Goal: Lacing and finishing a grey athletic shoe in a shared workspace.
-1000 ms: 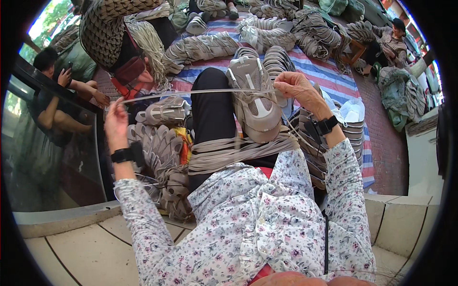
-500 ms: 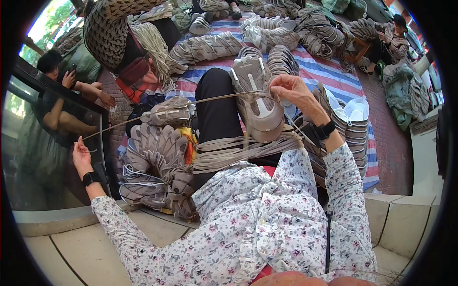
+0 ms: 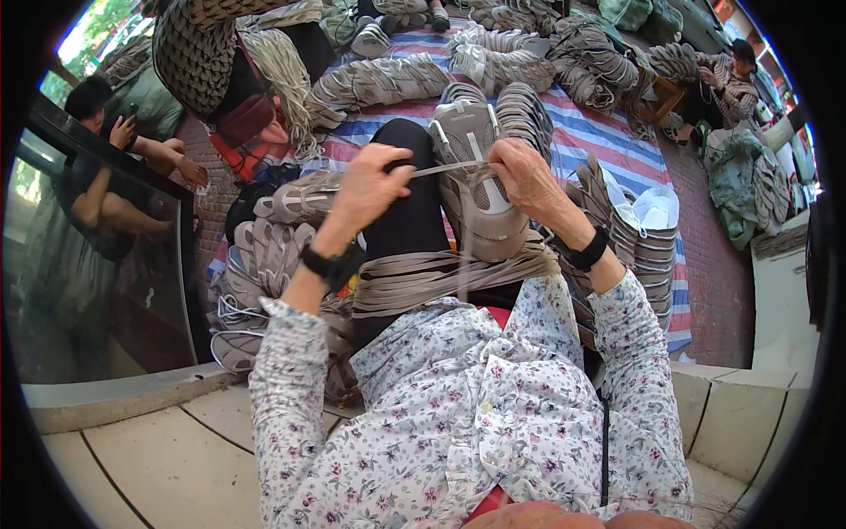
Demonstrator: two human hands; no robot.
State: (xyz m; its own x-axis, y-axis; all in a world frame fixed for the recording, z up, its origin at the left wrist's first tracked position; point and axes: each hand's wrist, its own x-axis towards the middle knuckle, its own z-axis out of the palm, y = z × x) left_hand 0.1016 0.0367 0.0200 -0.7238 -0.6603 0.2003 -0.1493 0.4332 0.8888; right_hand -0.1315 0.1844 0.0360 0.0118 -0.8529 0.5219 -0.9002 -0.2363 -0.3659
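1 pale lace (image 3: 454,166) is seen in the head view, stretched between the hands across a grey-beige shoe (image 3: 476,198). By the right hand (image 3: 529,181), which partly covers the shoe's right side, the lace is pinched between closed fingertips. The left hand (image 3: 366,189) is held half-curled, left of the shoe, above a black trouser leg (image 3: 416,220); whether the lace is gripped there cannot be told. Below the shoe's toe, a bundle of laces (image 3: 405,280) is draped.
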